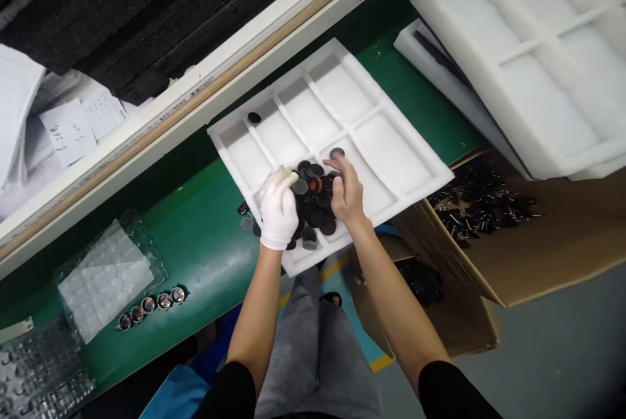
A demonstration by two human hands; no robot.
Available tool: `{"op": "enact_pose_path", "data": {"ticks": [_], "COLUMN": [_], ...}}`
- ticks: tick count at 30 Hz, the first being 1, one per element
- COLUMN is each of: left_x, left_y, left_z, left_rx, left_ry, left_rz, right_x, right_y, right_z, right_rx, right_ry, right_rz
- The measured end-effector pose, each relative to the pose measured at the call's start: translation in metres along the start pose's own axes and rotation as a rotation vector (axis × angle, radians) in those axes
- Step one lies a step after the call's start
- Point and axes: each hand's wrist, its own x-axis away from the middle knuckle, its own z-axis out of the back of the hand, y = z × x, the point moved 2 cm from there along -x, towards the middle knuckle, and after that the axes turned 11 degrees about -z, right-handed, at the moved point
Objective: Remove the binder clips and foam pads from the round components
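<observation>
A white foam tray (420,174) with raised dividers lies on the green table. Black round discs (317,214) are heaped in its near part, one showing an orange-brown face. My left hand (280,207), in a white glove, rests at the left side of the heap with its fingers curled; what they hold, if anything, is hidden. Bare, my right hand (348,187) is at the heap's right side, thumb and fingers apart, its fingertips near a single disc (337,153). Another disc (253,118) sits on a divider near the tray's far left.
More foam trays (533,54) are stacked at the upper right. Cardboard boxes (518,262) with black parts stand below right. Clear plastic trays (107,275) and a row of small round parts (149,305) lie at left. A white ledge (195,103) runs behind.
</observation>
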Motion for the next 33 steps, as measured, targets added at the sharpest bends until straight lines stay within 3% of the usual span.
{"op": "enact_pose_path", "data": {"ticks": [3, 6, 11, 19, 25, 33], "left_x": [-0.006, -0.007, -0.012, -0.021, -0.021, -0.019], "left_y": [-0.004, -0.006, -0.005, -0.003, -0.008, -0.021], "left_z": [-0.01, -0.022, -0.028, -0.028, -0.028, -0.02], "left_rx": [-0.229, -0.385, -0.43, -0.402, -0.388, -0.306], "left_ry": [-0.281, -0.421, -0.448, -0.46, -0.507, -0.55], "left_rz": [-0.06, -0.037, -0.048, -0.028, -0.001, -0.055], "right_x": [0.0, -0.001, -0.006, -0.012, -0.015, -0.015], "right_y": [0.004, 0.005, 0.005, 0.014, 0.009, 0.006], "right_z": [0.003, 0.0, -0.004, 0.0, -0.005, -0.007], "right_rx": [0.215, 0.291, 0.111, 0.088, 0.153, 0.217], "right_ry": [-0.098, -0.132, -0.075, 0.117, 0.037, -0.165], "right_rz": [-0.007, -0.068, -0.149, -0.334, -0.389, -0.399]}}
